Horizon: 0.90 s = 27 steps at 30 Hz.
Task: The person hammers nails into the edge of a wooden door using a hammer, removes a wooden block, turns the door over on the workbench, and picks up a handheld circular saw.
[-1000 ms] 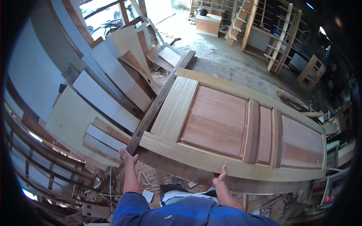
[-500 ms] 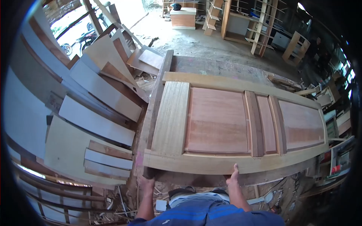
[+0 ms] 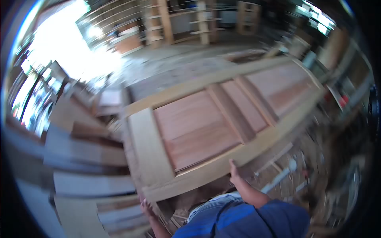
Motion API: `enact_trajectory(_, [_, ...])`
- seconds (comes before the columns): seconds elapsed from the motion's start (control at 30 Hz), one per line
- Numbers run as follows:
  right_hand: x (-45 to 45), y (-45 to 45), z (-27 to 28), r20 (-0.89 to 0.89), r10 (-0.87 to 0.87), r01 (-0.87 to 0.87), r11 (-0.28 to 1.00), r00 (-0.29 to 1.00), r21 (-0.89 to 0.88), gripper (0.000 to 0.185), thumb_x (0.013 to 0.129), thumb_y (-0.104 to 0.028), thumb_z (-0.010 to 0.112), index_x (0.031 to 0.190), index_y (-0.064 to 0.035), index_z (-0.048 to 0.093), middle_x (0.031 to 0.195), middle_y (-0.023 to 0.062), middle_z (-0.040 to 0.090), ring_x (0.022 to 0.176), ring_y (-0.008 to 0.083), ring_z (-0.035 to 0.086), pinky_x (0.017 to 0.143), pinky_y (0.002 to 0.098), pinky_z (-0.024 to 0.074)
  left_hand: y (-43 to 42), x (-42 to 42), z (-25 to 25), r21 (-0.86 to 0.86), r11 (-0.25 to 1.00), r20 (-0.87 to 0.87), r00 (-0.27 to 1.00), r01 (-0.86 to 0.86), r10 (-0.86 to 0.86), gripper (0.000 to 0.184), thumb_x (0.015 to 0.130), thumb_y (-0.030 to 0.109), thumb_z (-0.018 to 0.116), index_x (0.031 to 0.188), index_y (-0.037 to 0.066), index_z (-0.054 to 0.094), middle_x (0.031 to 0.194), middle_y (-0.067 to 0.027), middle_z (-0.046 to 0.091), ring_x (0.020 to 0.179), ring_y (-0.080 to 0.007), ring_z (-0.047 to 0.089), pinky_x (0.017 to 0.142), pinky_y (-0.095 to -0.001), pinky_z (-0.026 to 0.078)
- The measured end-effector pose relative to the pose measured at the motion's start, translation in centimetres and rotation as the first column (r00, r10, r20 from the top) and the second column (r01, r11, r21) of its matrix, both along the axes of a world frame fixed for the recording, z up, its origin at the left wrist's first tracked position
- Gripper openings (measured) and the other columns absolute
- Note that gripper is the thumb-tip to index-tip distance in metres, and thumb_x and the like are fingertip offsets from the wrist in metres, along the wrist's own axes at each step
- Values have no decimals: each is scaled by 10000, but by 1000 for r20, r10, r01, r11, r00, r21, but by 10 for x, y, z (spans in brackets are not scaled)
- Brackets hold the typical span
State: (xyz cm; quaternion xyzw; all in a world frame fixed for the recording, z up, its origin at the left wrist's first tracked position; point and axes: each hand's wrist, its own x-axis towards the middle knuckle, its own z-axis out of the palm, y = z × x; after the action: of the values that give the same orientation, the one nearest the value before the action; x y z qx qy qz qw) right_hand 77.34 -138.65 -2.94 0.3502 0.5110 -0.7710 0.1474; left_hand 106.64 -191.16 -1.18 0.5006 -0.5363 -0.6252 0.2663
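Note:
A panelled wooden door (image 3: 194,131), pale at the frame with reddish inset panels, lies flat on a workbench (image 3: 170,77). My right hand (image 3: 235,174) grips the door's near long edge, thumb on top and the other fingers hidden below. At the near left corner of the door, my left hand (image 3: 147,208) is closed on the edge; motion blur softens its fingers. The door's near edge juts out toward my body, with dark space under it.
Boards and sheets (image 3: 93,184) are stacked along the left. Wood scraps and offcuts (image 3: 278,170) litter the floor at the right. Shelving frames (image 3: 202,23) and a cabinet (image 3: 127,40) stand at the back. More boards lean at the far right.
My view has turned, so the door now slants up to the right in the picture. My left hand appears lower, at the door's corner; my right hand still grips the near edge.

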Motion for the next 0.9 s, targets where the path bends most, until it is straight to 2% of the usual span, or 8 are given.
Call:
enact_trajectory(0.1, [8,-8,32,-104,-62,77,986,993,151,999,973,-714,714,1697,-98,407,1718,112,428,1558,273,394,1288,484,302,-27,-48,17,-396,897,397,917,197,-26,579,977,340,832,1338,-74,649,1186,-151,711,1076,-258,675,969,-410,550])
enact_trajectory(0.2, [9,-2,30,-66,-58,73,967,996,245,861,998,-619,746,1616,-61,526,1646,122,518,1524,287,446,1269,459,340,-44,-110,36,-502,780,395,901,373,-177,642,971,351,836,1380,-95,623,1292,-216,714,1181,-313,680,1066,-426,522])
enact_trajectory(0.4, [7,10,34,-30,42,-40,995,999,87,987,969,-714,724,1701,-128,414,1756,100,368,1603,285,310,1313,523,238,-48,-234,63,-401,701,637,730,589,-248,875,924,490,853,1534,-60,550,1503,-280,635,1396,-420,608,1188,-483,466])
enact_trajectory(0.5, [6,12,41,64,-15,8,994,998,107,967,983,-696,717,1701,-125,412,1758,103,360,1618,286,280,1323,516,217,-72,-282,39,-377,698,524,762,609,-381,958,886,555,870,1571,-23,532,1538,-283,614,1416,-428,593,1183,-494,472])
enact_trajectory(0.63, [-13,68,32,30,117,-113,987,993,-118,924,1020,-751,605,1692,-142,428,1711,114,431,1565,308,402,1260,522,378,-59,-311,62,-298,777,416,808,555,-417,1004,831,554,928,1540,-47,548,1445,-270,673,1326,-408,649,1137,-492,510])
enact_trajectory(0.7, [-28,98,32,-52,189,-193,979,981,-72,922,1026,-785,550,1686,-150,440,1675,110,475,1523,323,465,1208,536,445,-46,-327,97,-348,783,540,793,515,-282,1092,798,633,916,1558,-46,523,1459,-298,662,1335,-442,656,1137,-499,524])
enact_trajectory(0.77, [-42,102,70,60,67,-59,990,996,-129,921,1030,-781,538,1686,-144,434,1670,99,485,1521,328,469,1240,530,403,-76,-330,47,-349,802,601,773,484,-204,1155,771,679,911,1573,-46,504,1473,-312,650,1357,-457,646,1147,-502,524])
enact_trajectory(0.9, [-62,74,79,74,-246,247,969,967,-18,997,1016,-810,518,1703,-99,390,1726,117,430,1554,321,440,1286,491,339,-39,-375,111,-295,851,740,668,434,-84,1291,713,825,853,1600,-38,482,1494,-315,638,1388,-459,628,1151,-512,521])
